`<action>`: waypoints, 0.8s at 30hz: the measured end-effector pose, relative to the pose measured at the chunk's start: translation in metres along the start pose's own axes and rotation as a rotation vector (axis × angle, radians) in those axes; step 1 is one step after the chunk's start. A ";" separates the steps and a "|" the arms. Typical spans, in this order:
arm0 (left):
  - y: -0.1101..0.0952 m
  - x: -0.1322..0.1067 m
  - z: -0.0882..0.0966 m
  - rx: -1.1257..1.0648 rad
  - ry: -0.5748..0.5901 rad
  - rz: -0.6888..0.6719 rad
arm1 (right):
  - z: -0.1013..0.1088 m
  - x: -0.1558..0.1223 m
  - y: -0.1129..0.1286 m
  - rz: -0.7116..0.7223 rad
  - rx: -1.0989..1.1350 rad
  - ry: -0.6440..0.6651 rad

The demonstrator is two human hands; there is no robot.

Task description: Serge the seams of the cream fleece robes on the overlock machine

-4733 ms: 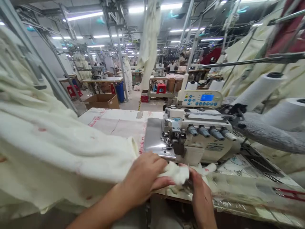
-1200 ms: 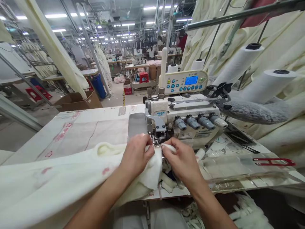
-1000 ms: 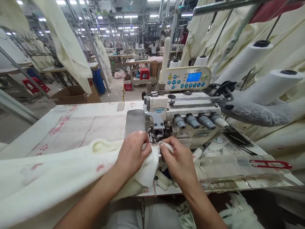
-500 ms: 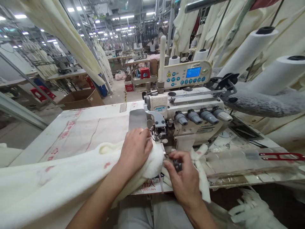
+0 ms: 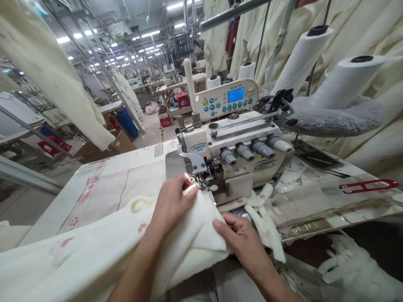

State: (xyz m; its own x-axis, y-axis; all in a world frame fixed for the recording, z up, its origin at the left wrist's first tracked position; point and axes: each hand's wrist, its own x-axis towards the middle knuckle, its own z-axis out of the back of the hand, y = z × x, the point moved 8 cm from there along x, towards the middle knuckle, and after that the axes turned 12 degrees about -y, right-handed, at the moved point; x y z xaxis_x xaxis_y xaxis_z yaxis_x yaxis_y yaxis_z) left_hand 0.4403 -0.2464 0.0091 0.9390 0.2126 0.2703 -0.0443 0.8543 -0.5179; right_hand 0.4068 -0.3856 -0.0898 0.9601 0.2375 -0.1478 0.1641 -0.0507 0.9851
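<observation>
A cream fleece fabric piece (image 5: 103, 235) with faint reddish marks lies across the table's left side and hangs over the front edge. My left hand (image 5: 174, 199) pinches its edge close to the needle area of a white overlock sewing machine (image 5: 236, 147). Lower and to the right, my right hand (image 5: 241, 237) grips the same fabric's corner between thumb and fingers, pulling it fairly flat. The presser foot (image 5: 203, 180) sits just beyond my left fingertips; whether the fabric lies under it I cannot tell.
Fabric scraps (image 5: 266, 226) lie right of my right hand. Red thread snips (image 5: 368, 185) rest on the table's right side. Large white thread cones (image 5: 304, 58) stand behind the machine. A cardboard box (image 5: 118, 144) is beyond the table, and cream fabric (image 5: 53, 71) hangs at upper left.
My right hand has taken hold of the fabric corner and drawn it toward me, spreading the fabric. My left hand stays by the needle area. The camera view has shifted right.
</observation>
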 end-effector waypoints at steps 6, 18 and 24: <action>0.000 0.016 -0.004 0.107 -0.045 -0.057 | 0.004 0.012 0.012 0.062 0.030 -0.070; -0.043 -0.098 0.010 0.116 -0.393 -0.494 | 0.004 -0.014 0.019 0.165 -0.122 -0.029; -0.051 -0.096 0.017 -0.046 -0.460 -0.488 | 0.006 -0.020 0.031 0.272 -0.224 -0.076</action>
State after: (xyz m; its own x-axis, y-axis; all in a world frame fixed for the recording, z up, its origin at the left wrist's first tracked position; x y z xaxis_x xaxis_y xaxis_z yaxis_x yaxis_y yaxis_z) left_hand 0.3464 -0.3021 0.0235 0.6064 -0.0042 0.7952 0.3732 0.8845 -0.2799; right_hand 0.3935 -0.3975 -0.0570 0.9773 0.1715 0.1243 -0.1450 0.1134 0.9829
